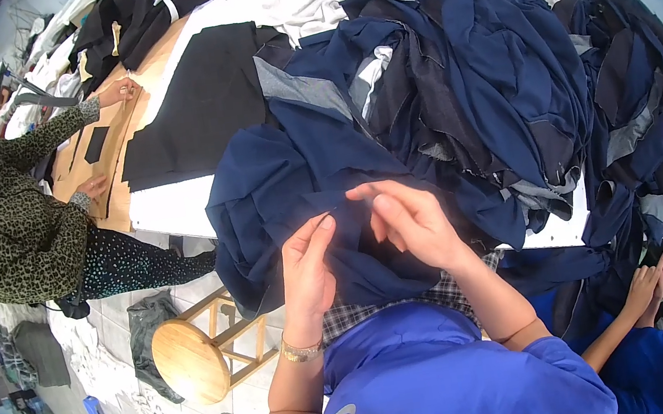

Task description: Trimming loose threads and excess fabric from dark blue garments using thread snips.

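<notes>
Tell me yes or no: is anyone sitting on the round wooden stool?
No, the wooden stool stands bare on the tiled floor, left of the left hand.

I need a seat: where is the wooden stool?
The stool stands on the tiled floor, lower left in the head view, beside the left hand.

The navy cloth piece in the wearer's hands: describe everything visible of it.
The navy cloth piece is a dark blue, soft-looking woven fabric, crumpled and folded, draped over the white table edge toward the person's lap. The left hand pinches a fold between thumb and fingers; the right hand grips it beside that. Behind, it merges into a heap of similar navy cloth, so its full outline cannot be told.
</notes>
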A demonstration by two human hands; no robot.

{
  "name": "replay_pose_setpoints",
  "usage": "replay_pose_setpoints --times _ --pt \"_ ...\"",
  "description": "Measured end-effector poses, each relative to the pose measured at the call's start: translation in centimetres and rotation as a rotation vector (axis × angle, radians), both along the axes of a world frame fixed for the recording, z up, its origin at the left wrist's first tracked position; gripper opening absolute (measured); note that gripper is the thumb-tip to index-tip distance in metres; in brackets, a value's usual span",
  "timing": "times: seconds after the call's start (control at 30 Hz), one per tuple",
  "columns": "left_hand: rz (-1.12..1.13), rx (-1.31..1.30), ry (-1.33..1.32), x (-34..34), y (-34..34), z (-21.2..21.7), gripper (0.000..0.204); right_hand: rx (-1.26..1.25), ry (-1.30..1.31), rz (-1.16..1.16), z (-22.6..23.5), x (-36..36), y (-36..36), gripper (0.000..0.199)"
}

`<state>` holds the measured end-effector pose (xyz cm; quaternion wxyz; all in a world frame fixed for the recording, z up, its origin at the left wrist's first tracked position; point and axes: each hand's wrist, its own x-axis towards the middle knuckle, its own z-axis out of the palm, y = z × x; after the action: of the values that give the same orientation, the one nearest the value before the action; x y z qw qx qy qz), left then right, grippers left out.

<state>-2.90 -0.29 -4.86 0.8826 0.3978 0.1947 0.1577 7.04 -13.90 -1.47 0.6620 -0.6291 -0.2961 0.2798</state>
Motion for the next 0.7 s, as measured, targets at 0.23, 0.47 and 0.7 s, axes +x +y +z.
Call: replay_pose_setpoints --times 0.23,0.47,0.7 --pt "-0.041 -0.016 -0.004 0.0 0.0 0.2 0.019 -0.104 -0.124 0.036 -1.0 -0.6 0.2 0.03" --pt "-0.057 -0.005 -0.014 -0.1 0.1 0.3 0.02 -0.113 -0.125 0.034 -0.8 -0.9 0.3 0.031" --pt "-0.096 -0.038 -0.017 -0.2 0.2 0.3 0.02 -0.012 -0.005 0.033 -1.8 -0.8 0.6 0.031"
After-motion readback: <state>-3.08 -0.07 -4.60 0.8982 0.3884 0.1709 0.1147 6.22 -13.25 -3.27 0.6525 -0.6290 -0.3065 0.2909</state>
